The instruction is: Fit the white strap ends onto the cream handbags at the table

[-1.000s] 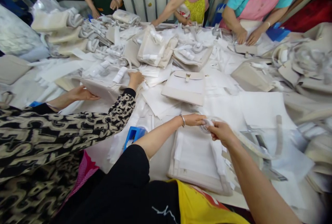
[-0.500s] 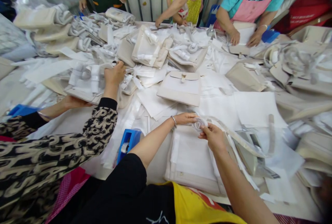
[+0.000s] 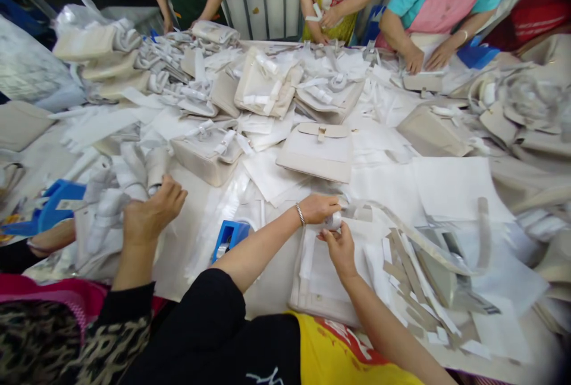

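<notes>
Pinching a small roll of clear tape (image 3: 333, 220) between both hands looks like the weak point: the left hand (image 3: 319, 207) closes its fingers over the roll from above, and the right hand (image 3: 341, 248) comes up from below with thumb and forefinger nipped on it. A strip of tape (image 3: 363, 212) runs off the roll to the right, and I judge it could fold back on itself or catch one of the loose paper strips (image 3: 404, 266) lying just beside the right wrist, since they are scattered thickly there. The roll could also slip, as both grips are fingertip grips and nothing supports it from beneath.

The roll hangs between the two hands, just above the far edge of a flat cream bag (image 3: 332, 281) that lies on the desk (image 3: 200, 242) under the right forearm. A blue tape dispenser (image 3: 229, 236) sits near the left elbow, apart from both hands. Beyond the hands lies a cream bag with a flap (image 3: 317, 148), well clear. To the left, a neighbour's hand (image 3: 154, 213) rests on wrapped white bundles (image 3: 116, 194); other people work at the far side.
</notes>
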Motion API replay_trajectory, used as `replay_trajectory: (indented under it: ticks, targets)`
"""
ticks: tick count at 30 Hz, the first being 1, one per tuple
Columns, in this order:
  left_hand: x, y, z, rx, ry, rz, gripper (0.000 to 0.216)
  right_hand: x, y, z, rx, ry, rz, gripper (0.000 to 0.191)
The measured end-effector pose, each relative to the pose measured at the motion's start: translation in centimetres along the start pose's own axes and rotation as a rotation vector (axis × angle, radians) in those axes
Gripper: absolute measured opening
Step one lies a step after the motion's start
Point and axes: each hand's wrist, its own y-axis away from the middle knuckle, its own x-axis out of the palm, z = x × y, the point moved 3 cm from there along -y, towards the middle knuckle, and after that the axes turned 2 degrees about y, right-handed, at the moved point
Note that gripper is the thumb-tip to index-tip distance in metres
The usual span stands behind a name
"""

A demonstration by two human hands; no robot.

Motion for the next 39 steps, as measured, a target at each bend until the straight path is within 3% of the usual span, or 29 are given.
replay_trajectory:
  ticks: [3,8,11,15,17,19,22,24,27,32,35,39]
  targets:
    - [0.8,1.2,-0.5,-0.004,0.039,-0.094,0.029,-1.5,-0.2,0.6,0.122,-0.005,0.112,0.047]
    - [1.7,2.3,-1.0,-0.036,0.318,-0.274,0.029,-2.9,-2.2,1.4,0.346,-0.214,0.265,0.037]
    - [1.7,2.8,-0.8,-0.057,0.503,-0.354,0.026,-2.0,-2.9,1.0,0.383,-0.271,0.367,0.032]
    - [2.1,3.4,-0.8,-0.171,0.576,-0.301,0.029,-0.7,-2.7,-0.4,0.328,-0.311,0.307,0.028]
    - [2.4,3.7,-1.1,-0.266,0.660,-0.293,0.031,-0.3,-2.5,-1.2,0.277,-0.270,0.247,0.028]
    - [2.7,4.2,-1.3,-0.433,0.792,-0.391,0.033,0.0,-2.2,-1.8,0.226,-0.228,0.201,0.029]
    - [3.7,5.1,-1.3,-0.859,1.039,-0.553,0.030,0.3,-1.9,-2.3,0.157,-0.188,0.173,0.032]
    - [4.7,5.3,-1.5,-1.068,1.262,-0.529,0.029,0.4,-1.6,-2.5,0.120,-0.157,0.182,0.032]
    - [5.6,5.0,-1.7,-1.133,1.496,-0.484,0.031,0.4,-1.2,-2.7,0.095,-0.107,0.224,0.030]
    - [6.3,4.8,-2.2,-1.166,1.396,-0.558,0.033,0.2,-0.8,-3.1,0.101,-0.035,0.260,0.026]
    - [6.9,5.1,-3.0,-1.185,1.355,-0.605,0.035,0.0,-0.6,-3.5,0.105,-0.006,0.214,0.026]
    - [7.7,6.5,-3.3,-1.251,1.296,-0.561,0.035,-0.2,-0.6,-4.5,0.078,0.023,0.143,0.026]
